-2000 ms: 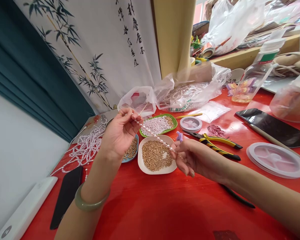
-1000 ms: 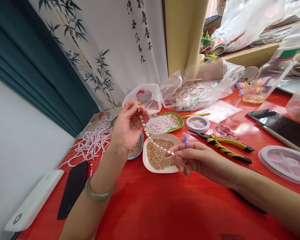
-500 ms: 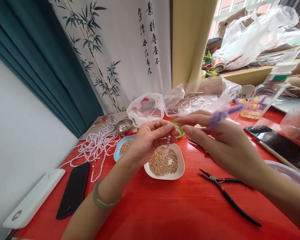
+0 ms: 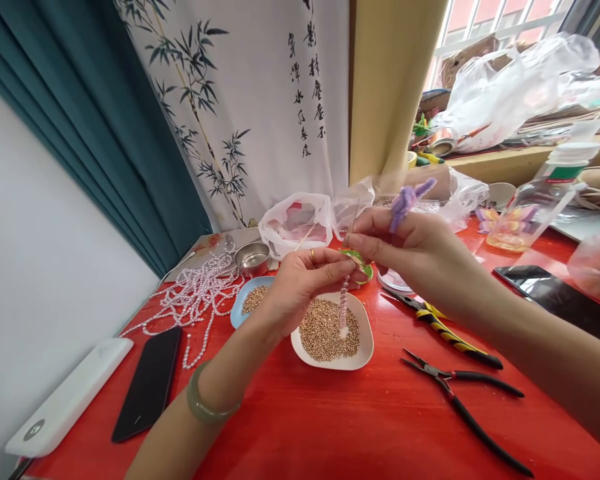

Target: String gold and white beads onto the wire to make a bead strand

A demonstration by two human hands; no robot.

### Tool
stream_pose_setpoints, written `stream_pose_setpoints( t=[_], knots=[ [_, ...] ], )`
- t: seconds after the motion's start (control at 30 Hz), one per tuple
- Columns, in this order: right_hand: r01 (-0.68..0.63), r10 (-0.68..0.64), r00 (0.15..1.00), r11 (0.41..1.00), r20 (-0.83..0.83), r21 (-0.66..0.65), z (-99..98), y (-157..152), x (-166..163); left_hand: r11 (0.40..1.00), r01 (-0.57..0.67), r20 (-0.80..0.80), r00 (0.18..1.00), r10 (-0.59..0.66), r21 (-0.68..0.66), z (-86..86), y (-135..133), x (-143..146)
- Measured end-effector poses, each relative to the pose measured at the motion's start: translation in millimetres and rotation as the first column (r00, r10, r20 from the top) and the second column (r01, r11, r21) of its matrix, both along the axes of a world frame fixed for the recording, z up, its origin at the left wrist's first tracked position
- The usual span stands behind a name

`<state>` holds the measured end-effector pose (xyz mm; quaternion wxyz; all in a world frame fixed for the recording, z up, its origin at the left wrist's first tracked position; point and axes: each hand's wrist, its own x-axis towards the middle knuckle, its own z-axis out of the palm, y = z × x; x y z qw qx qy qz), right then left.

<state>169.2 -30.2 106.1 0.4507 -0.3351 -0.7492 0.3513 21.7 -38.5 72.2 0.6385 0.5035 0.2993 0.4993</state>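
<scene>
My left hand (image 4: 300,283) pinches the top of a short string of pearl beads (image 4: 343,311) that hangs straight down over a white dish of gold beads (image 4: 330,331). My right hand (image 4: 405,243) is closed just above it, fingertips pinched on a thin thread or needle at the string's top. A purple fuzzy piece (image 4: 405,197) sticks up between its fingers. The hands meet at the fingertips above the dish.
A blue dish of gold beads (image 4: 247,300), a green dish (image 4: 365,267), a metal cup (image 4: 253,257), loose pearl strands (image 4: 200,293), a black phone (image 4: 150,380), a white device (image 4: 65,407). Yellow-handled pliers (image 4: 450,333) and black pliers (image 4: 465,393) lie at the right; bags and a bottle stand behind.
The bead string, earlier stretched slanting between my two hands, now hangs vertically from my left hand. My right hand rose to meet the left above the dish. The view tilted upward.
</scene>
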Motion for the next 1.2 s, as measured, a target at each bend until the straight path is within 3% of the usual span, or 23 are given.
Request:
stream_pose_setpoints(
  t=[0.13, 0.23, 0.33, 0.5, 0.57, 0.7, 0.8, 1.0, 1.2],
  knots=[
    [-0.040, 0.028, 0.991, 0.995, -0.132, -0.088, 3.2, 7.8, -7.8, 0.996, 0.091, 0.035, 0.995, -0.091, 0.000, 2.7, -0.6, -4.3],
    [-0.116, 0.052, 0.953, 0.972, -0.297, -0.204, -12.7, 16.4, -12.4, 0.998, 0.061, 0.170, 0.983, -0.061, 0.008, 6.2, -0.4, -8.3],
    [-0.283, 0.109, 0.903, 0.878, -0.415, -0.385, -43.4, 16.5, -14.6, 0.997, -0.071, 0.352, 0.933, 0.074, -0.020, 9.4, 3.2, -13.2],
    [-0.496, 0.264, 0.860, 0.638, -0.438, -0.589, -80.6, -4.3, -15.1, 0.971, -0.211, 0.581, 0.779, 0.236, -0.111, 12.8, 10.5, -21.5],
    [-0.513, 0.278, 0.853, 0.608, -0.442, -0.607, -83.4, -11.6, -15.8, 0.960, -0.237, 0.623, 0.731, 0.278, -0.151, 14.0, 11.1, -24.3],
    [-0.423, 0.263, 0.905, 0.624, -0.333, -0.657, -81.3, -17.6, -19.1, 0.929, -0.304, 0.637, 0.679, 0.366, -0.210, 17.6, 9.5, -28.2],
    [-0.426, 0.248, 0.904, 0.574, -0.348, -0.699, -79.6, -19.7, -23.3, 0.911, -0.322, 0.622, 0.666, 0.412, -0.259, 20.9, 8.1, -29.9],
    [-0.497, 0.190, 0.865, 0.462, -0.465, -0.735, -77.1, -24.5, -33.1, 0.935, -0.260, 0.647, 0.674, 0.356, -0.243, 22.4, 7.6, -32.9],
    [-0.495, 0.162, 0.864, 0.452, -0.477, -0.742, -77.5, -26.9, -34.2, 0.939, -0.276, 0.647, 0.682, 0.340, -0.203, 21.1, 9.7, -35.2]
  ],
)
